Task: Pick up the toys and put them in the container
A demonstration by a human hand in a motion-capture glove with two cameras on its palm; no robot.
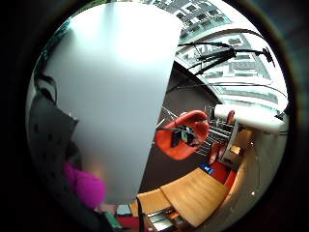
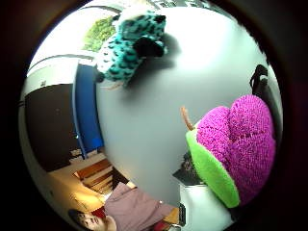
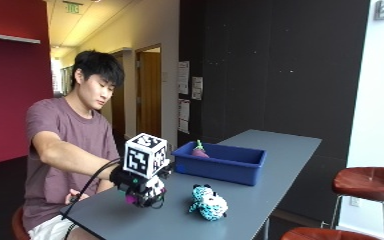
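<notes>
My gloved right hand (image 3: 131, 184) is low over the near left part of the grey table (image 3: 272, 150), its fingers curled round a magenta plush toy (image 3: 134, 200). In the thumb side palm view this toy (image 2: 238, 149) is close to the palm, magenta with a green rim and a brown stem. A teal spotted plush toy (image 3: 208, 203) lies on the table just to the hand's right, also seen as the teal toy (image 2: 130, 45). Behind them stands the blue container (image 3: 224, 164), with a purple eggplant toy (image 3: 198, 149) at its left end.
The table's near edge (image 3: 112, 220) runs just in front of my hand. Two brown stools (image 3: 368, 182) stand beyond the table's right side. A dark wall rises behind the table.
</notes>
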